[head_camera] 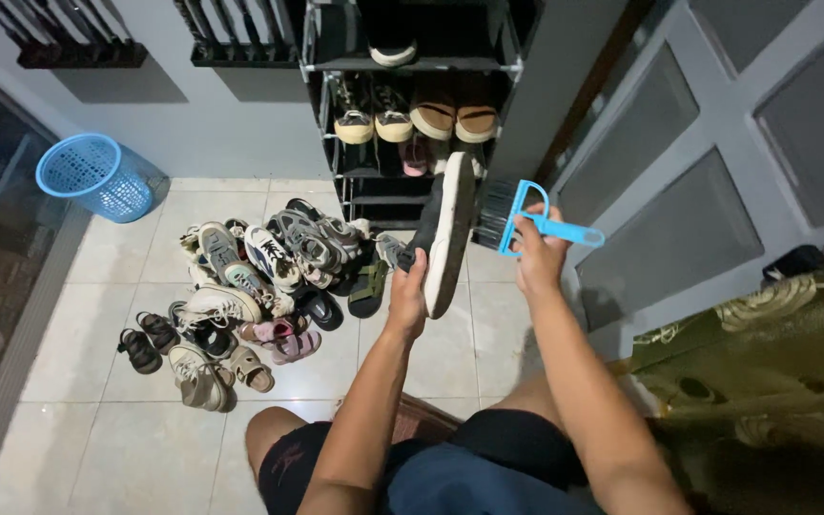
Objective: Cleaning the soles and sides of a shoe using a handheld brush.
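A blue basket (97,176) stands far left against the wall; a heap of shoes (250,286) lies on the tiled floor (78,343) below the rack (402,105); the left hand (408,296) grips a dark shoe (442,234) by its heel, fingers clamped round it, white sole turned rightward, held up before the rack; the right hand (538,253) closes its fingers on a blue brush (517,219), bristles touching the sole; a grey door (717,162) stands at right.
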